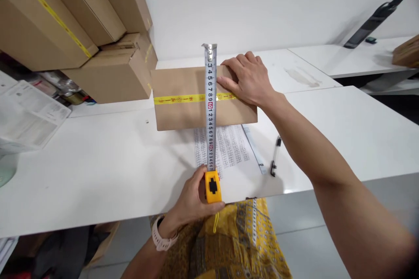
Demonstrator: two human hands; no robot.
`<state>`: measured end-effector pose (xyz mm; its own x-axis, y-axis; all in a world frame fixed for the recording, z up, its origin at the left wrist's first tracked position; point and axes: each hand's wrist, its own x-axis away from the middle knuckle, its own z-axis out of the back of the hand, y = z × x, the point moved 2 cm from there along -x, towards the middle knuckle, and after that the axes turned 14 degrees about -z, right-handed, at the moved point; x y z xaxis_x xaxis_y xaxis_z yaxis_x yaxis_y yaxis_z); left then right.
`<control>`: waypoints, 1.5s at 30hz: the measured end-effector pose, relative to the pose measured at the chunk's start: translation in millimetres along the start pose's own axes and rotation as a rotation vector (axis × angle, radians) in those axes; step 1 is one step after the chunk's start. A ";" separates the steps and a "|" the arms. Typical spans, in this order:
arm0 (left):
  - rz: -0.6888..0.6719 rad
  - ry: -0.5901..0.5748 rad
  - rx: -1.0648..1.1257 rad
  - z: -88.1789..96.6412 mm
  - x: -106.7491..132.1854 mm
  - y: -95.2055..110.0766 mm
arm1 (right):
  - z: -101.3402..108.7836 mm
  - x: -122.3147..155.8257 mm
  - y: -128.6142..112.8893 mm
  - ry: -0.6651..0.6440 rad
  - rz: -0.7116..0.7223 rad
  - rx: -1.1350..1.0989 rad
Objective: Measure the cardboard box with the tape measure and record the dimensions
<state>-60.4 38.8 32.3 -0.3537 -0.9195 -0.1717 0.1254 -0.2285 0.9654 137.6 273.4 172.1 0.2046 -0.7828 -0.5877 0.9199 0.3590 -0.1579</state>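
My left hand (193, 196) is closed round the yellow case of a tape measure (213, 186) near the table's front edge. Its metal blade runs out away from me, across the top of a cardboard box (181, 115) banded with yellow printed tape. The hooked tip of the blade reaches past the box's far edge. At the box's right end, my right hand (248, 78) grips it, thumb on the top face beside the blade and fingers by the far edge. Partly under the box lies a printed sheet of number columns (234, 146).
A pen (275, 157) lies on the white table (108, 170), right of the sheet. Several taped cartons (111, 72) are stacked at the back left, near a clear plastic bag (32, 115). A dark upright device (373, 24) stands on the far right surface.
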 end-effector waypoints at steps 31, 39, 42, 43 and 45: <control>-0.162 -0.341 -0.292 -20.7 32.3 24.0 | 86.8 148.9 -22.3 0.137 -0.453 -1.087; -0.151 -0.345 -0.233 -33.3 55.4 18.8 | 107.8 202.6 -26.1 0.198 -0.597 -1.162; -0.145 -0.182 -0.226 -29.8 55.8 21.7 | 87.1 231.6 -41.4 -0.003 -0.470 -1.082; -0.157 -0.143 -0.228 -28.8 55.0 23.3 | 79.3 240.5 -48.1 -0.048 -0.411 -1.051; -0.189 -0.107 -0.240 -27.0 52.8 25.9 | 64.9 255.7 -60.1 -0.101 -0.333 -0.989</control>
<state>-50.9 -24.3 43.0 -0.4850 -0.8180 -0.3094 0.2589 -0.4722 0.8426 156.4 18.7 82.7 0.0601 -0.9406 -0.3341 0.2609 0.3379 -0.9043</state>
